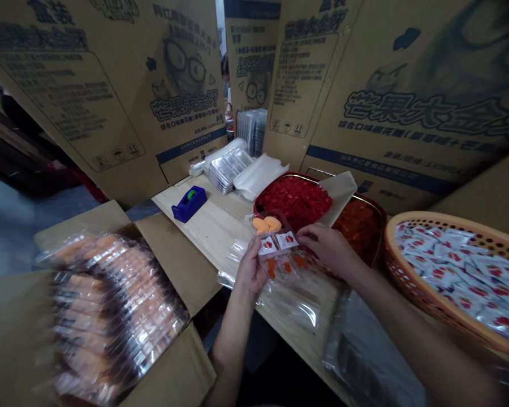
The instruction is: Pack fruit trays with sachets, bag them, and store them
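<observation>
My left hand (251, 270) grips the near left edge of a clear plastic tray (275, 237), fingers curled around it. The tray holds two orange pieces at its far end and two small white sachets with red print in the middle. My right hand (328, 247) pinches the tray's right side beside the sachets. Both hands hold the tray just above the wooden table (212, 226), over a clear plastic bag (288, 299) with orange marks.
An open carton (110, 316) of packed trays stands at lower left. A blue tape dispenser (189, 203), stacked clear trays (229, 169), a red bin (299, 198) of red pieces and an orange basket (458, 271) of sachets surround me. Tall printed cardboard boxes (407, 102) wall the back.
</observation>
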{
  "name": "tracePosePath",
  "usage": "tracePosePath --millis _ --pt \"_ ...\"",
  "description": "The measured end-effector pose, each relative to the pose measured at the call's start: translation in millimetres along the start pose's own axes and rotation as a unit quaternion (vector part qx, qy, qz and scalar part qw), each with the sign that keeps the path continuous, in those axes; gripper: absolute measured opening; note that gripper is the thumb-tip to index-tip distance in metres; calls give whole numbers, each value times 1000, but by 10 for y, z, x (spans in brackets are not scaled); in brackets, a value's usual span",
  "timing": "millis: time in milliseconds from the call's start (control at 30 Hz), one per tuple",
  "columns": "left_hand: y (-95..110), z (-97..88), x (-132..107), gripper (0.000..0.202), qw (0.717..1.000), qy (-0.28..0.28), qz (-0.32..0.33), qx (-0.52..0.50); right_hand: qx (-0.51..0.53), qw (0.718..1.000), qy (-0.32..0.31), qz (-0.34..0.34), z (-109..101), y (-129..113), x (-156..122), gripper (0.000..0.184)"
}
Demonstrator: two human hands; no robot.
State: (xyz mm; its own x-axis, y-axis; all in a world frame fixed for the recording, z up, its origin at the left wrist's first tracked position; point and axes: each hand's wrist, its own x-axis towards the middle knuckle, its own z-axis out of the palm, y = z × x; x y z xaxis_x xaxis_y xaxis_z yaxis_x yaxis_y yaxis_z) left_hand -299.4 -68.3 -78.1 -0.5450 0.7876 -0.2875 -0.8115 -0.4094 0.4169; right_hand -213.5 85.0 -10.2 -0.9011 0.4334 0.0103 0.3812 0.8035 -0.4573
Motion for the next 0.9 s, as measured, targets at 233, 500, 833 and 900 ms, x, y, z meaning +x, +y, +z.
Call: tracePosePath --millis 233,500,833,900 --pt "42 -30 -1 47 999 30 18 17 -181 981 -58 39 207 248 544 22" --pt "50 -37 0 56 999 25 11 35 -150 987 -36 34 317 296 582 13" --pt "8 -35 20 48 999 -6 5 47 125 988 89 9 6 25 -7 13" --pt "-20 -26 16 47 999 -4 2 44 216 975 46 -1 60 -79 -208 10"
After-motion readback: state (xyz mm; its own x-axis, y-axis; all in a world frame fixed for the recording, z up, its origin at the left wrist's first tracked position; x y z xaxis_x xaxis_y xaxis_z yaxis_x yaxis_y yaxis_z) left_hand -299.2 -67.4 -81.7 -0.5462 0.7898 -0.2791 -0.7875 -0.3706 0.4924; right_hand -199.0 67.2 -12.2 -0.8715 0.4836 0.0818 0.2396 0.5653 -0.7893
